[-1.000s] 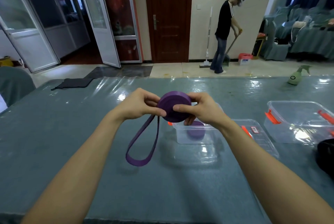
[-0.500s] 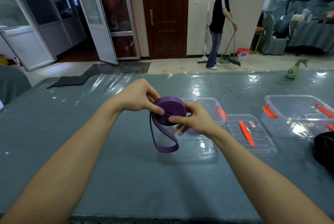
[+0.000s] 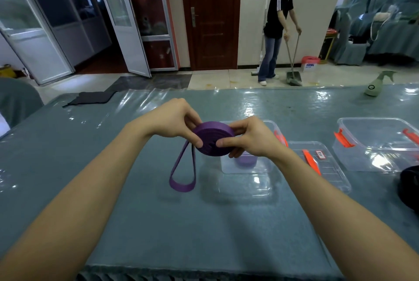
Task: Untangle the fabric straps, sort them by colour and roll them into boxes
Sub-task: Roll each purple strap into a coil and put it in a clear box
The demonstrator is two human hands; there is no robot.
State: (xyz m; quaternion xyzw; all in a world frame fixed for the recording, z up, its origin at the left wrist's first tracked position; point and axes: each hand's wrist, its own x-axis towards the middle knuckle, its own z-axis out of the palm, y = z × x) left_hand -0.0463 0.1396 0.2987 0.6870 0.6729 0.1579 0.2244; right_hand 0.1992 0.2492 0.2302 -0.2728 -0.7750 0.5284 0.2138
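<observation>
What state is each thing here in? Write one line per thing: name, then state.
Purple strap roll: mostly wound, one loop hanging loose.
Left hand: pinching the roll's edge.
Right hand: pinching the roll's other side.
Near clear box: lid off, second purple roll inside.
Lid: lying flat beside that box.
Right clear box: lid off.
Brown door: shut.
Glass door: open.

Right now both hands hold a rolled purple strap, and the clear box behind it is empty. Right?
Not empty: the head view shows a purple roll inside the clear box. The left hand and right hand do hold the rolled purple strap.
</observation>
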